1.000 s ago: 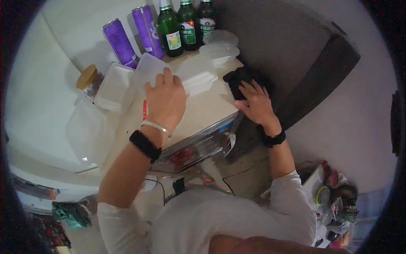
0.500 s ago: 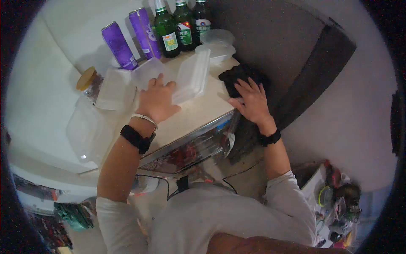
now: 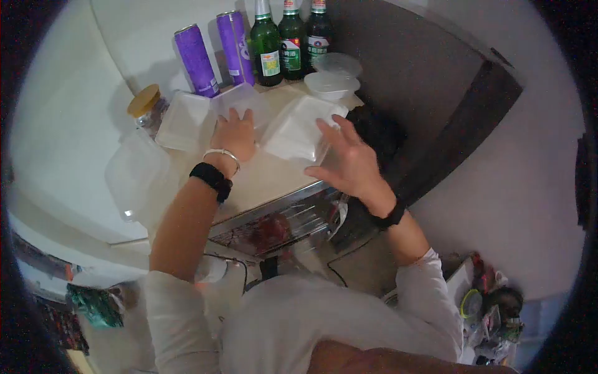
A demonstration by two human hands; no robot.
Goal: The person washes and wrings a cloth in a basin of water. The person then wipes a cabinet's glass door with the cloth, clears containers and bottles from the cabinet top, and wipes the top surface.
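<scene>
My left hand [image 3: 234,138] rests at the near edge of a clear plastic container [image 3: 245,98], fingers apart and their tips over it. My right hand [image 3: 352,163], fingers spread, is beside a translucent white container [image 3: 300,129], its fingertips over the container's right side. Left of my left hand lie another whitish container [image 3: 184,119] and a clear lid [image 3: 134,167]. Behind my right hand a black cloth-like item [image 3: 377,129] lies at the right edge of the wooden top [image 3: 261,181].
Two purple cans [image 3: 197,61] and three green bottles [image 3: 268,53] stand along the back. A round container [image 3: 332,85] with a clear lid is at the back right. A cork-topped jar [image 3: 146,106] stands at left. A dark panel [image 3: 423,81] rises on the right.
My right hand has left the black item and moved left to the translucent container. That container, tilted up half a second ago, now lies lower and further right. The view has shifted slightly.
</scene>
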